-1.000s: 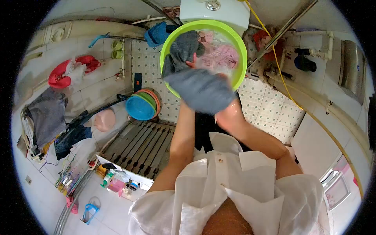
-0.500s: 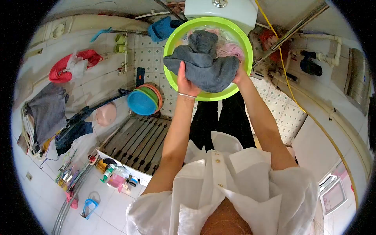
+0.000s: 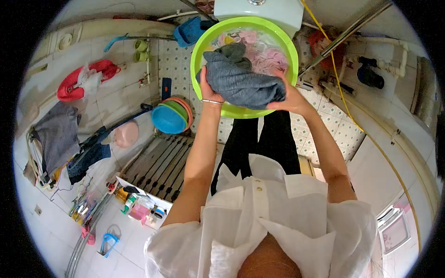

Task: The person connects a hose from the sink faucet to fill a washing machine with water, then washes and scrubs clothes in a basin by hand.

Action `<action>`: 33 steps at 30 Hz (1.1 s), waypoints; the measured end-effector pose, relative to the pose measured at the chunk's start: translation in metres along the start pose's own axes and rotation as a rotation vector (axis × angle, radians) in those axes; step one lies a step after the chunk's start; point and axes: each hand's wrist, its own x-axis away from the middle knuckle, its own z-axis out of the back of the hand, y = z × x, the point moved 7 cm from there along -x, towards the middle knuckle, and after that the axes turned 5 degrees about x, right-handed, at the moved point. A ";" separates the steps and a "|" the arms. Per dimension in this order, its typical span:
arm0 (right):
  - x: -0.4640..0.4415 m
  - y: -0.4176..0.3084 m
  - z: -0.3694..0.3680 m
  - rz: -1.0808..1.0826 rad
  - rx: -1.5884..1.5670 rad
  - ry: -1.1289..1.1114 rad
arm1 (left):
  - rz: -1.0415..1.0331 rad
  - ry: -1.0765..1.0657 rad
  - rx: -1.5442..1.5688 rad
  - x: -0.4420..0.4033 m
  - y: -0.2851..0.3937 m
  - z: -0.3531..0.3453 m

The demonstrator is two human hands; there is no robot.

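Note:
A dark grey piece of cloth (image 3: pixel 241 83), perhaps a garment, is bunched between my two hands over a lime-green basin (image 3: pixel 197 51). My left hand (image 3: pixel 211 88) grips its left end, the thumb showing on the near side. Around the right end closes my right hand (image 3: pixel 289 97), with its fingers partly behind the fabric. Pink laundry (image 3: pixel 269 60) lies in the basin beyond the grey cloth, in what looks like water. The far part of the grey cloth hangs down into the basin.
Behind the basin stands a white toilet tank (image 3: pixel 278 14). Blue, green and orange basins (image 3: pixel 168 119) are stacked at the left, near a slatted grey surface (image 3: pixel 157 162). A yellow hose (image 3: pixel 340 88) and a metal pole (image 3: pixel 352 34) run along the right.
The grey cloth has turned and been stretched sideways, its right end now lower. More pink laundry shows behind it. My right hand has moved slightly down and right.

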 end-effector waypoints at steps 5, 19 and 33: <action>0.012 0.042 -0.051 -0.466 -0.339 -0.334 | -0.081 0.121 -0.198 -0.023 0.011 0.013; -0.041 -0.107 -0.174 -0.365 -2.247 -0.555 | 0.197 -0.184 0.524 0.026 -0.059 0.011; -0.066 -0.076 -0.124 -0.331 -2.354 -0.479 | 0.394 -0.035 0.991 -0.011 -0.122 0.045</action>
